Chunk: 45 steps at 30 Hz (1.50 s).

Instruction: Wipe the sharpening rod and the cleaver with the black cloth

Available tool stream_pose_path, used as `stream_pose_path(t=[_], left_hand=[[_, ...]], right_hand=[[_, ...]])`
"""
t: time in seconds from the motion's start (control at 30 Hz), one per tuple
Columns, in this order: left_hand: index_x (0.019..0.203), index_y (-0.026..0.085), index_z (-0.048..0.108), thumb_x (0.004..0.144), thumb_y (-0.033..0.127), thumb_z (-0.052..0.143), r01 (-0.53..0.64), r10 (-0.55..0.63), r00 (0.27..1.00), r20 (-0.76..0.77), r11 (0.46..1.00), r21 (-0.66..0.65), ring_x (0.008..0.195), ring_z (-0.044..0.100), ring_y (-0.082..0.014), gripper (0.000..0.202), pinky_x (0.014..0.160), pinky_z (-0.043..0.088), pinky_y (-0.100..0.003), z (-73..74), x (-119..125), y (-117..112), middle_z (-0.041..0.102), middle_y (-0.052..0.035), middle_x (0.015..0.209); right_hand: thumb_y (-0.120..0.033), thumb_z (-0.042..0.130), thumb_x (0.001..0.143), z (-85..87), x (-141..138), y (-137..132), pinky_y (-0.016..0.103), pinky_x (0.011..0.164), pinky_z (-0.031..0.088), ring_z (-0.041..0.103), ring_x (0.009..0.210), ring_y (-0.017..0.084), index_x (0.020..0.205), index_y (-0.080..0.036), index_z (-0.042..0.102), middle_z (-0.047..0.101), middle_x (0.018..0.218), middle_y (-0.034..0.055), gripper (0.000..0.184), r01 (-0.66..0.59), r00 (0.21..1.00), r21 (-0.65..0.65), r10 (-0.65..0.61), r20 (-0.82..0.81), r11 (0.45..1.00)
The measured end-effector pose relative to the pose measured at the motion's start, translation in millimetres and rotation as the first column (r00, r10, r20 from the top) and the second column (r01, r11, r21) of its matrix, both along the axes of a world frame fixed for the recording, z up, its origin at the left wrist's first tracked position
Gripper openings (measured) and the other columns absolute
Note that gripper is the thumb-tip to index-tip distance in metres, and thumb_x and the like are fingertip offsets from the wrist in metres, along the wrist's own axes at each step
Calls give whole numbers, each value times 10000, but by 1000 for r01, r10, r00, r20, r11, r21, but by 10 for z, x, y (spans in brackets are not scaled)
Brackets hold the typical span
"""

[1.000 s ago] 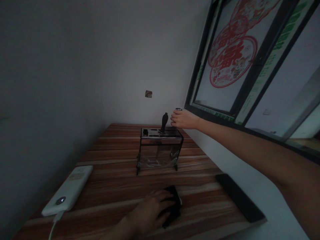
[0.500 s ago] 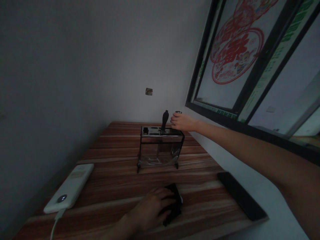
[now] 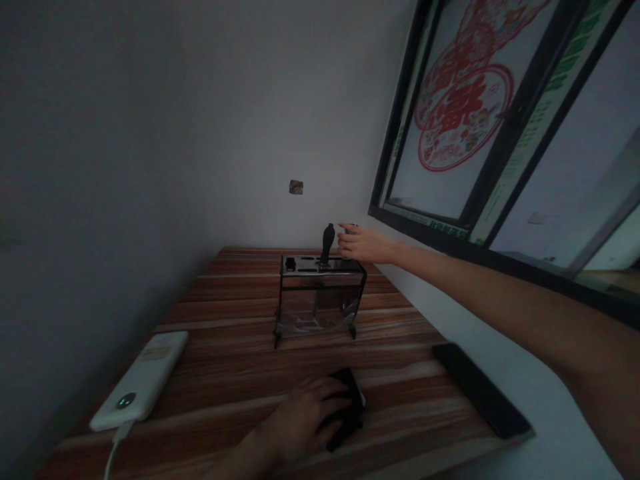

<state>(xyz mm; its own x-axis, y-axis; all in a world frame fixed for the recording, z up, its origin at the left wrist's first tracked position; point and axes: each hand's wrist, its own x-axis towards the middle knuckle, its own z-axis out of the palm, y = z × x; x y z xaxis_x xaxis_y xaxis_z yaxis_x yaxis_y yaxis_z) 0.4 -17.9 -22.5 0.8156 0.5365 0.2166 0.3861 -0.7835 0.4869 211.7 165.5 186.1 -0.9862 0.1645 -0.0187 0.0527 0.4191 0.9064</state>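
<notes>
A knife block [image 3: 325, 268] with a metal-looking slotted top, dark frame and clear sides stands towards the back of the table. From one of its slots a black knife handle [image 3: 327, 241] sticks up. My right hand [image 3: 367, 244] is at the block's right end, fingers curled about a dark upright piece whose top [image 3: 353, 228] just shows; its lower part is hidden, and the index finger is raised. My left hand [image 3: 313, 410] lies near the front with bent fingers over a black angular object [image 3: 349, 407], whose kind I cannot make out.
At the left a white power bank [image 3: 145, 377] with a plugged-in cable lies on the wood-grain table [image 3: 225, 360]. A black phone-like slab [image 3: 483, 390] lies along the right edge. Walls stand behind and left; a dark-framed window [image 3: 450, 227] with red decorations is on the right.
My right index finger has lifted and the fingers have loosened slightly at the block's right end. The left hand stays on the black object. The view has shifted slightly.
</notes>
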Motion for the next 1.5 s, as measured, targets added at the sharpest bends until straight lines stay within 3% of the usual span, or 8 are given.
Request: stream_pose_path(t=[0.33,0.5,0.6,0.67,0.77,0.83,1.1,1.5], left_hand=[[1218,283,517,831,194,516,19,-20,999,35,999,40,1164,471,-211,397,993,374,-370,33,-22,-41,524,-20,1268],[1163,273,555,886,185,429,-160,141,966,215,985,71,1112,511,-194,317,961,399,-363,136,-121,33,570,-34,1206],[1067,222,599,907,202,374,-341,296,841,453,940,20,1065,542,-191,276,918,428,-335,335,-279,171,600,-67,1127],[994,213,612,906,253,394,-498,419,687,593,867,-36,1047,547,-201,238,925,417,-342,493,-421,320,616,-61,1076],[1051,214,555,880,341,452,-637,555,498,667,756,-154,1100,509,-210,236,976,371,-357,656,-631,628,573,-53,1135],[1170,217,467,841,405,500,-624,623,475,622,736,-261,1177,454,-223,380,996,356,-375,675,-738,859,497,-71,1256],[1366,213,271,700,374,696,-213,449,773,449,850,-482,1288,336,-263,806,1038,322,-406,541,-909,1415,310,-111,1433],[1300,179,397,634,360,755,-286,482,791,377,836,-468,1215,434,-295,777,1026,323,-459,618,-938,1527,458,-123,1336]], right_hand=[[-124,416,875,47,249,-538,469,1033,311,487,1138,212,1110,-199,564,614,1124,67,288,41,945,-115,-76,-317,992],[-195,487,842,-203,516,-768,465,972,365,537,1023,241,1115,-197,570,624,1048,94,285,37,696,-272,-220,-683,962],[-248,506,838,-492,663,-781,473,888,420,562,950,255,1038,-199,598,635,953,88,225,-57,420,-389,-331,-845,919],[-296,535,823,-714,737,-709,452,836,458,588,900,243,1053,-217,582,639,910,62,247,-224,252,-540,-488,-836,811],[-367,626,746,-1025,796,-516,435,831,484,619,865,228,1083,-241,558,642,909,41,366,-550,105,-652,-731,-674,522],[-372,686,683,-1185,799,-381,438,878,470,604,955,235,1125,-263,539,637,1007,48,478,-682,111,-643,-819,-563,349],[-300,761,618,-1355,605,-185,451,1045,324,387,1264,249,1308,-287,390,405,1391,66,784,-815,343,-572,-870,-354,-88],[-238,785,580,-1424,563,21,444,1059,307,406,1249,240,1316,-280,383,405,1392,71,839,-827,404,-528,-857,-319,-193]])
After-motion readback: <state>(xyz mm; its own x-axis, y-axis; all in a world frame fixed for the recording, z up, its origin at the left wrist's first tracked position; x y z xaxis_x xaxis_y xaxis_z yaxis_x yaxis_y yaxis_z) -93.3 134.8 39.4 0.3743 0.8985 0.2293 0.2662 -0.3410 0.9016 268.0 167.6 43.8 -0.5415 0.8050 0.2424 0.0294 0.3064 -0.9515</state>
